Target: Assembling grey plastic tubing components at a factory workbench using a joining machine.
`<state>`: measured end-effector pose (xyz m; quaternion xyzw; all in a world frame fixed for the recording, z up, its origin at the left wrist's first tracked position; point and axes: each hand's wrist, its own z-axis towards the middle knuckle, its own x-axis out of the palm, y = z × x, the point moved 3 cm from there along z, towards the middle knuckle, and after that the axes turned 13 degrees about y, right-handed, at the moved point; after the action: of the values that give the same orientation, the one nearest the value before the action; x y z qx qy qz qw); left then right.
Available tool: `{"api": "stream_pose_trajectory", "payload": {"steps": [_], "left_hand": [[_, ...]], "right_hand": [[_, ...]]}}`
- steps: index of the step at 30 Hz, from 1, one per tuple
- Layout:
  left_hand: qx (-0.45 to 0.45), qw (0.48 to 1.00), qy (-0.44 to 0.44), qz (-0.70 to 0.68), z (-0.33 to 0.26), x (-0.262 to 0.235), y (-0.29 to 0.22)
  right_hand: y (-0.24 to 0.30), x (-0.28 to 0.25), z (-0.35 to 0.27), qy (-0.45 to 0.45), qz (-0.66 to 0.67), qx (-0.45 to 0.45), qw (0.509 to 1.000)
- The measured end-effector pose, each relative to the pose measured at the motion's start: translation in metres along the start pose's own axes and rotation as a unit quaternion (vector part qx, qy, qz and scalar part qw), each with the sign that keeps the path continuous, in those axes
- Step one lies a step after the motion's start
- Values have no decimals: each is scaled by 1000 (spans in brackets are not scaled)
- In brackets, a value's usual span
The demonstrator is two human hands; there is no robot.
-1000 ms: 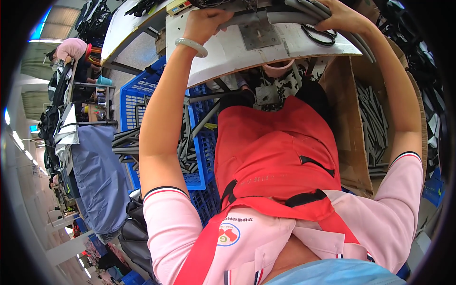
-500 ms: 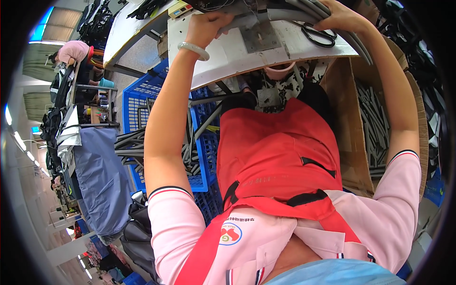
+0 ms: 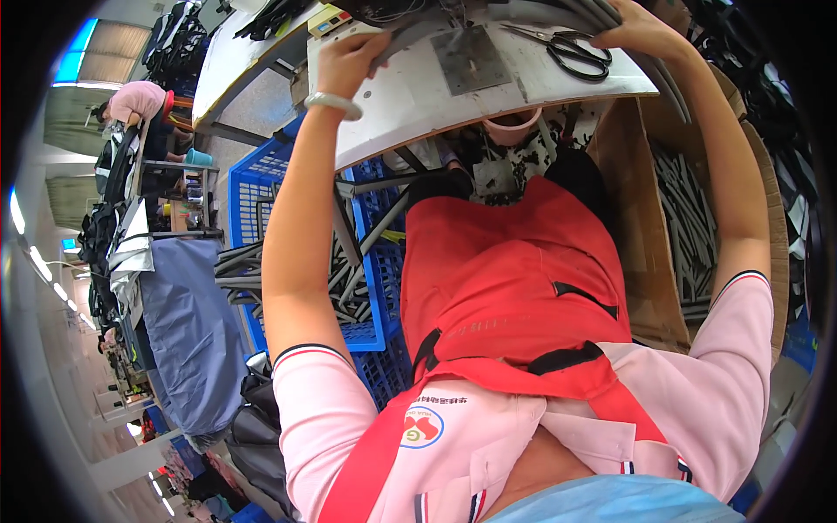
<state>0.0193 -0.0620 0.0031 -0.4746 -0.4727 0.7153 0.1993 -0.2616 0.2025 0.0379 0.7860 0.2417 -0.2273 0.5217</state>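
My left hand [image 3: 349, 63], a pale bangle at its wrist, is closed on a grey tube-like strip [image 3: 415, 31] at the table's far left. To the right, my right hand [image 3: 635, 31] is closed around several grey foam-like tubes [image 3: 664, 80] whose ends hang over the table's right edge. Between the hands lies a square metal plate [image 3: 471, 63], set in the white tabletop [image 3: 392, 113], with a machine's needle area at its upper edge. Black-handled scissors [image 3: 577, 57] rest beside my right hand. The far ends of the strips are cut off by the frame's top.
A blue plastic crate [image 3: 370, 336] with grey tubes stands at left below the table. At right, a cardboard box [image 3: 641, 218] holds many more grey tubes [image 3: 689, 218]. A pink bucket [image 3: 513, 129] sits underneath. Another person [image 3: 138, 100] bends over at far left.
My left hand has moved left and slightly down with its strip, uncovering more of the metal plate. My right hand has shifted slightly right, and more of the scissors shows.
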Motion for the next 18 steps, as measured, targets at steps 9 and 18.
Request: {"api": "stream_pose_trajectory", "payload": {"steps": [9,18], "left_hand": [[1,976,-30,217,-54,37,78],[60,934,-147,320,-74,54,73]], "right_hand": [[-77,45,-108,-193,51,-26,980],[-258,90,-238,-328,59,213,919]]}}
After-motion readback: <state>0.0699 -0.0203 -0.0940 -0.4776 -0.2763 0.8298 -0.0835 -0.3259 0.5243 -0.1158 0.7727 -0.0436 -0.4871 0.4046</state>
